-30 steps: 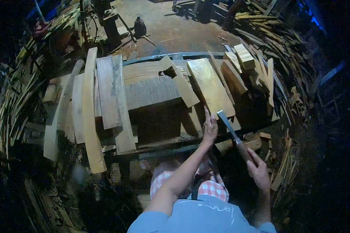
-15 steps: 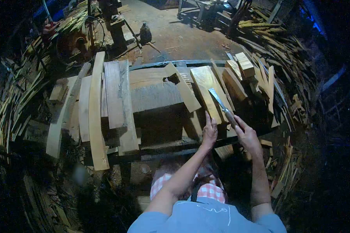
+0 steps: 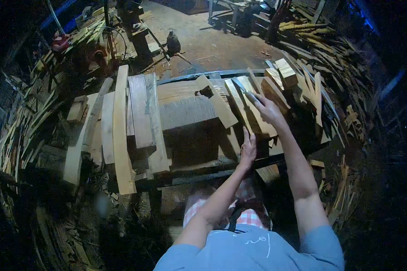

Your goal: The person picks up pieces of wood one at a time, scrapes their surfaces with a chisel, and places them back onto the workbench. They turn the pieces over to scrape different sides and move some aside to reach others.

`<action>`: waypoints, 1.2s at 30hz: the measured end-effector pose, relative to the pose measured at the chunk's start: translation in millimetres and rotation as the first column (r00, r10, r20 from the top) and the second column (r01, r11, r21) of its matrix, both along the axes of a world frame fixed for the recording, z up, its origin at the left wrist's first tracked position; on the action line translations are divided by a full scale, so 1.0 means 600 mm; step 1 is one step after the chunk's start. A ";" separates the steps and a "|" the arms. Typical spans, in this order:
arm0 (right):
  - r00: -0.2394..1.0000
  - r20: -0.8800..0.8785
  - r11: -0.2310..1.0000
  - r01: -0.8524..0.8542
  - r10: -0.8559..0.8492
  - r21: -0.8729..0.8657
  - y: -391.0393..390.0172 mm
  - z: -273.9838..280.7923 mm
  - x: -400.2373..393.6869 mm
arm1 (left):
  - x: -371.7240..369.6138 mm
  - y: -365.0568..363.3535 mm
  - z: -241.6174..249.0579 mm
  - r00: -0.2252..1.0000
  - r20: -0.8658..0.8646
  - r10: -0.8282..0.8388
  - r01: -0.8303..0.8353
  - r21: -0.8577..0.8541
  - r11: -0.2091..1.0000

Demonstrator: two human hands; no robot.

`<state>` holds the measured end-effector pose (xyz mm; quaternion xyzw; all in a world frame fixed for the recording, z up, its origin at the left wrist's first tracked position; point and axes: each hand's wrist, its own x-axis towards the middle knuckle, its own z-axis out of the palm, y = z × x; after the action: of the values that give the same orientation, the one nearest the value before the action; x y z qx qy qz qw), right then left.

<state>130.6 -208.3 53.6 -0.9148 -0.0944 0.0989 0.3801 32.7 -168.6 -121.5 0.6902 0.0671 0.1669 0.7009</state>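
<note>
My right hand [image 3: 267, 110] is wrapped around the handle of a chisel [image 3: 248, 94], whose flat metal blade lies over the far end of a pale wooden block [image 3: 263, 124]. At the block's near end, my left hand [image 3: 248, 149] grips its left edge, fingers pointing away from me. Left of the block, a thin board [image 3: 219, 104] with a dark notch lies slanted across a thick timber [image 3: 187, 113]. Shorter wood pieces [image 3: 276, 92] rest just right of the block.
Several long planks [image 3: 122, 135] lie side by side at the left of the bench, some overhanging its near edge. A square-ended block [image 3: 286, 72] sits at the far right. Heaps of wood strips [image 3: 321, 49] flank the work area, and a dark bottle-like container [image 3: 172, 43] stands on the floor ahead.
My right hand has carried the chisel forward to the block's far end. The block has turned and tilted under my left hand, which has shifted slightly toward me. The whole view has shifted a little.
</note>
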 end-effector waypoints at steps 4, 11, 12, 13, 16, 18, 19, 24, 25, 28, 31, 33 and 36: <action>0.989 -0.147 0.998 0.036 -0.027 0.060 -0.109 0.021 -0.145 | -0.002 0.001 0.029 0.967 -0.238 -0.092 0.072 -0.092 0.993; 0.965 -0.185 0.981 0.177 -0.188 -0.073 -0.227 0.074 -0.381 | -0.010 -0.011 0.052 0.990 -0.129 0.060 -0.074 -0.109 0.991; 0.956 -0.204 0.975 0.194 -0.213 -0.109 -0.237 0.068 -0.396 | -0.010 -0.013 0.048 0.990 -0.131 0.057 -0.072 -0.110 0.991; 0.946 -0.220 0.967 0.209 -0.237 -0.142 -0.241 0.066 -0.401 | -0.008 -0.014 0.046 0.991 -0.116 0.065 -0.079 -0.114 0.990; 0.970 -0.171 0.980 0.155 -0.176 -0.126 -0.212 0.074 -0.374 | -0.004 -0.018 0.030 0.995 -0.053 0.087 -0.092 -0.105 0.990; 0.976 -0.145 0.979 0.143 -0.164 -0.144 -0.191 0.054 -0.332 | 0.000 -0.017 0.014 0.994 0.000 0.111 -0.110 -0.089 0.990; 0.984 -0.127 0.988 0.113 -0.126 -0.105 -0.183 0.037 -0.307 | -0.001 -0.014 0.009 0.995 0.021 0.094 -0.093 -0.042 0.995; 0.995 -0.086 0.996 0.052 -0.058 -0.071 -0.140 0.049 -0.258 | -0.011 0.006 0.036 0.993 -0.117 0.004 -0.002 0.016 1.000; 1.000 -0.024 0.999 0.013 -0.014 -0.050 -0.148 0.036 -0.247 | -0.007 0.004 0.034 0.991 -0.130 0.014 -0.011 0.020 1.000; 1.000 -0.017 0.997 0.008 -0.009 -0.081 -0.128 0.035 -0.224 | -0.001 -0.011 0.023 0.985 -0.170 0.009 -0.022 -0.076 0.997; 0.999 -0.010 0.987 0.031 -0.033 -0.160 -0.098 0.018 -0.156 | -0.006 0.000 0.038 0.998 -0.055 0.031 -0.032 -0.014 0.999; 1.000 0.015 0.977 0.020 -0.017 -0.214 -0.075 0.016 -0.111 | -0.005 0.003 0.034 0.998 -0.053 0.036 -0.034 0.028 0.999; 0.993 0.111 0.973 -0.010 0.036 -0.230 -0.059 0.010 -0.051 | -0.002 0.003 0.021 0.996 -0.084 0.043 -0.037 0.072 0.997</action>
<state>100.2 -243.5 59.8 -0.9556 -0.1145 0.0609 0.2648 31.4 -167.0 -109.0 0.7193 0.1048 0.1534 0.6693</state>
